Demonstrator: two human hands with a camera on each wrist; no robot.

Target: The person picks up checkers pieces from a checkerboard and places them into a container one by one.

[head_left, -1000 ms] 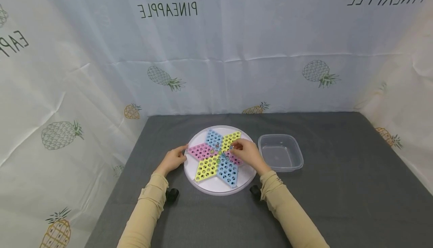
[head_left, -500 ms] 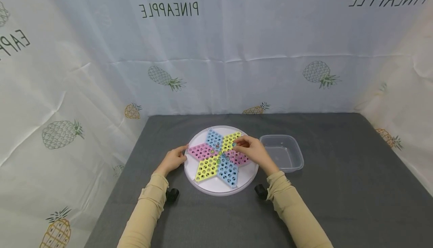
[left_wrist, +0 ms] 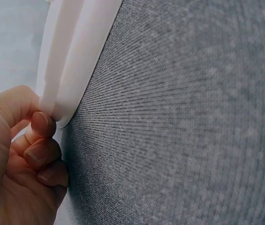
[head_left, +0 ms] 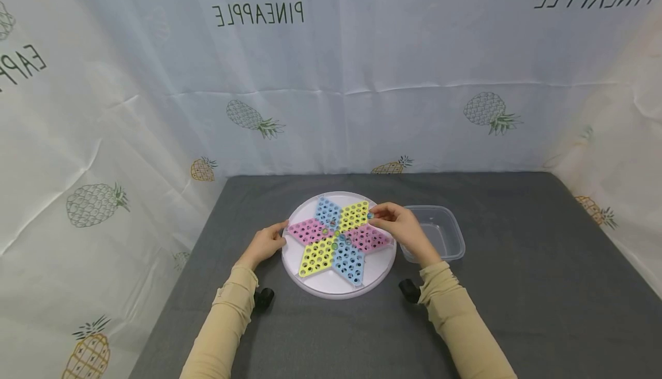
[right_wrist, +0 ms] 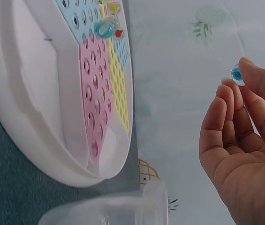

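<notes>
A round white Chinese checkers board (head_left: 374,265) with a blue, yellow and pink star lies on the table. My left hand (head_left: 262,246) pinches its left rim; in the left wrist view the thumb lies against the rim and the other fingers are curled. Between thumb and fingertips my right hand (head_left: 403,231) pinches a clear marble with a blue core (right_wrist: 236,73). That hand is raised over the board's right edge. Several marbles sit around the star's middle, among them a blue marble (right_wrist: 105,29) and a red one (right_wrist: 118,33).
Just right of the board stands a clear plastic container (head_left: 455,252), partly behind my right hand. Grey cloth (head_left: 331,339) covers the table. A white curtain (head_left: 331,132) with pineapple prints hangs behind it.
My right hand has moved right and up from the star's centre with the blue marble, now in front of the container. My left hand has stayed at the rim.
</notes>
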